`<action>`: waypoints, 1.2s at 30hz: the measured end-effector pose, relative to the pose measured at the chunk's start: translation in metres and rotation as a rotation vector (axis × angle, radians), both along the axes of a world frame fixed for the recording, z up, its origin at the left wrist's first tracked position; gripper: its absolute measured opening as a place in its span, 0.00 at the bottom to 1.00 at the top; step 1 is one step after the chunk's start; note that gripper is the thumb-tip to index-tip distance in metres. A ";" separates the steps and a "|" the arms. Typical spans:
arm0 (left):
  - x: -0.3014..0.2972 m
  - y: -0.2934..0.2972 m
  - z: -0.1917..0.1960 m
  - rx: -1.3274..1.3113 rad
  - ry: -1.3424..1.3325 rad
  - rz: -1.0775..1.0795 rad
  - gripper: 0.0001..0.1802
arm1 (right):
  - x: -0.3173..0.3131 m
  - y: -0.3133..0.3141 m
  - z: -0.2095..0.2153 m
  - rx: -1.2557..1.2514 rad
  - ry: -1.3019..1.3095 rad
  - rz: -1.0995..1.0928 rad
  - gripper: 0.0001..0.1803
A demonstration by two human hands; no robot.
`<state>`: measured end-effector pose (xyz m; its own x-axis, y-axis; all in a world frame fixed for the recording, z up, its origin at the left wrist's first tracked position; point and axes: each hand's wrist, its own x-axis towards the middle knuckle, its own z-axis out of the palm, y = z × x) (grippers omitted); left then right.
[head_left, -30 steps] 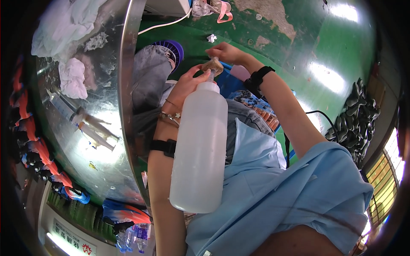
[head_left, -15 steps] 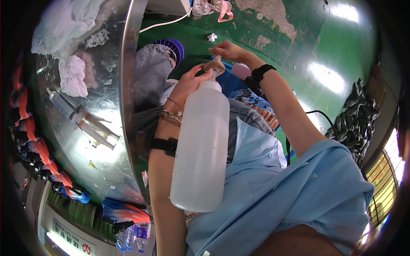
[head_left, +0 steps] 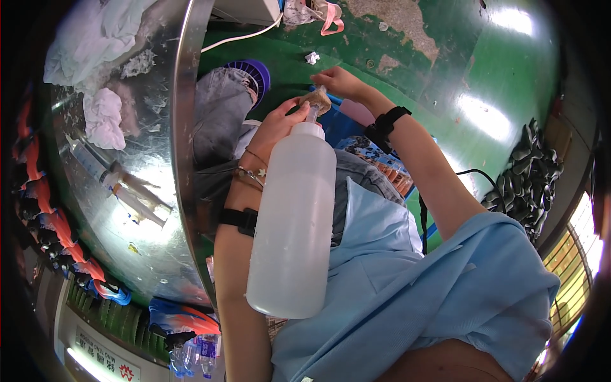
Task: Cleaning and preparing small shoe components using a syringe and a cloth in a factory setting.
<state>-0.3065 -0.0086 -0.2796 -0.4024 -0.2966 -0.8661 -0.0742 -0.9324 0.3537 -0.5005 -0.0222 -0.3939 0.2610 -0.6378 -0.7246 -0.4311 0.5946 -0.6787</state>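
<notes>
Around a brown piece [head_left: 323,100], left hand [head_left: 280,122], thumb and fingers closed on it, right by the nozzle [head_left: 312,113]. Nozzle reaches the piece; can't tell if it goes inside. Just beyond, right hand [head_left: 340,83], fingers curled together at the piece's far end; can't tell if they pinch it. Near side of grip: bottle [head_left: 293,223], white, translucent, tilted, between left forearm and blue shirt [head_left: 407,293], blocking part of that forearm and the lap. Just right of grip: blue bin [head_left: 340,124], pink cylinder [head_left: 358,111] at it, partly behind the right wrist. Far right: black pile [head_left: 525,181]. Beyond grip: crumpled paper [head_left: 312,58] on green floor [head_left: 445,83]. Left of grip: shoe [head_left: 252,79], then steel table [head_left: 127,261] with syringe [head_left: 89,159] and white cloth [head_left: 104,118]. Well off, near-left: sign [head_left: 105,356], dark lettering, red emblem; clear bottles [head_left: 191,356] beside it, one with a purple label, print too small to read.
</notes>
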 end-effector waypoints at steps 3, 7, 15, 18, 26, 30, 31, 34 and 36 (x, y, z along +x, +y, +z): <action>-0.001 -0.001 0.000 0.005 -0.010 -0.025 0.18 | -0.001 0.001 0.002 0.005 0.007 0.007 0.25; 0.000 0.000 -0.003 -0.024 -0.006 -0.035 0.19 | -0.001 0.001 0.002 -0.011 0.003 -0.014 0.25; 0.003 0.000 -0.008 -0.046 0.007 0.054 0.21 | -0.001 0.003 -0.011 -0.011 0.019 0.012 0.24; 0.002 -0.003 -0.005 -0.166 -0.116 -0.122 0.23 | 0.001 0.009 -0.015 0.079 0.023 -0.002 0.23; 0.002 0.000 -0.009 -0.073 -0.031 -0.004 0.24 | 0.004 0.006 -0.005 0.040 -0.012 -0.052 0.18; 0.001 0.004 -0.014 -0.092 -0.013 0.045 0.23 | 0.004 0.006 -0.003 -0.010 -0.042 -0.079 0.18; 0.002 0.004 -0.016 -0.089 -0.005 0.043 0.22 | 0.005 0.006 -0.002 -0.010 -0.042 -0.078 0.18; 0.005 0.006 -0.024 -0.109 -0.005 0.012 0.21 | 0.005 0.005 -0.001 -0.005 -0.038 -0.090 0.18; 0.006 0.007 -0.029 -0.130 -0.014 -0.018 0.21 | 0.005 0.005 -0.003 0.027 -0.052 -0.106 0.18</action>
<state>-0.3002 -0.0018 -0.3083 -0.3968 -0.3998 -0.8262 -0.0958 -0.8772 0.4705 -0.4950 -0.0172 -0.3970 0.2306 -0.6440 -0.7295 -0.3296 0.6537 -0.6812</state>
